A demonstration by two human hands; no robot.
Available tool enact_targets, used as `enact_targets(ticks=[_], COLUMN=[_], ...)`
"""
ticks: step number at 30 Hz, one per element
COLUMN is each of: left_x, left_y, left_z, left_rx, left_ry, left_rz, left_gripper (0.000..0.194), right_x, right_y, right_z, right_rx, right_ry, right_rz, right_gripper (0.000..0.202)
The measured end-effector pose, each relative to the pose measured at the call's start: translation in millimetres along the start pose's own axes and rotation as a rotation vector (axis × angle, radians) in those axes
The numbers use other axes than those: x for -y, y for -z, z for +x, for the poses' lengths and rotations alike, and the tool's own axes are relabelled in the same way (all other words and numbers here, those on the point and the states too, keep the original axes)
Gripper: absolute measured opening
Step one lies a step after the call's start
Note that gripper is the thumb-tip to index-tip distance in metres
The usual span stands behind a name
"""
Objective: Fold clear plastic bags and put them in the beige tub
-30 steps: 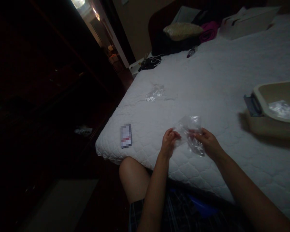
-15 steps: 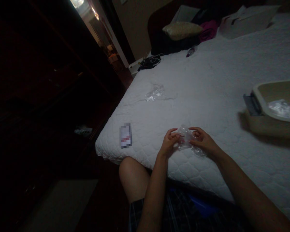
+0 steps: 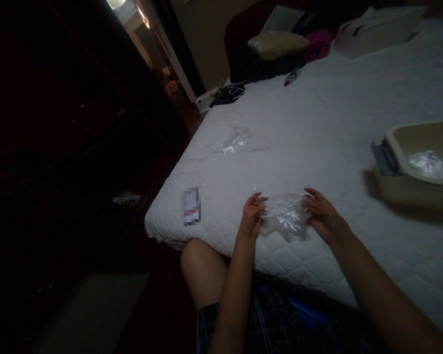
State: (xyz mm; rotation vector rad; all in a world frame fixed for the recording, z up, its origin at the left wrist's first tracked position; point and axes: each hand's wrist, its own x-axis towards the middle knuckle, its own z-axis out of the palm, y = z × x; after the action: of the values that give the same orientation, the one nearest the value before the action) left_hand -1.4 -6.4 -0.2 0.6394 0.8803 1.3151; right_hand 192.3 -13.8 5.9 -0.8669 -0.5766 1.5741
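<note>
Bare left hand (image 3: 251,217) and bare right hand (image 3: 327,219) are pinching a crinkled clear plastic bag (image 3: 288,217), possibly risking tearing from overstretching.

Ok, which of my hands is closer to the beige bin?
Your right hand. It's left of the beige bin, apart from it, at the clear plastic's bin-side edge. Your left hand is farther left, at the opposite edge.

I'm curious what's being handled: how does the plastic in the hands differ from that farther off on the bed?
The held plastic is spread between the left hand and right hand; the far plastic lies untouched on the bed. The held plastic also looks larger in the picture than the far plastic. Both are clear, shiny and wrinkled.
</note>
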Motion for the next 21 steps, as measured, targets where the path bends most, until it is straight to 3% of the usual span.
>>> enact_targets(ticks=[7,12,19,21], left_x=[-0.7,-3.5,-13.6,-15.5], left_y=[3.3,8.4,3.4,-1.5], left_z=[1.9,2.6,-1.9,-5.1], left_rx=[-0.082,-0.16,-0.272,-0.272], left_ry=[0.01,0.049,0.054,0.052], left_rz=[-0.098,-0.295,-0.415,-0.4], left_gripper=[0.04,0.034,0.024,0.023], right_x=[2.8,0.9,-11.1,-15.3], right_y=[6.6,2.9,1.6,1.0], right_z=[3.4,4.2,7.1,8.3], right_rx=[-0.147,-0.075,-0.067,-0.018], right_ry=[-0.006,0.067,0.046,-0.007], right_rz=[0.137,0.151,-0.114,-0.195], right_gripper=[0.039,0.034,0.022,0.029])
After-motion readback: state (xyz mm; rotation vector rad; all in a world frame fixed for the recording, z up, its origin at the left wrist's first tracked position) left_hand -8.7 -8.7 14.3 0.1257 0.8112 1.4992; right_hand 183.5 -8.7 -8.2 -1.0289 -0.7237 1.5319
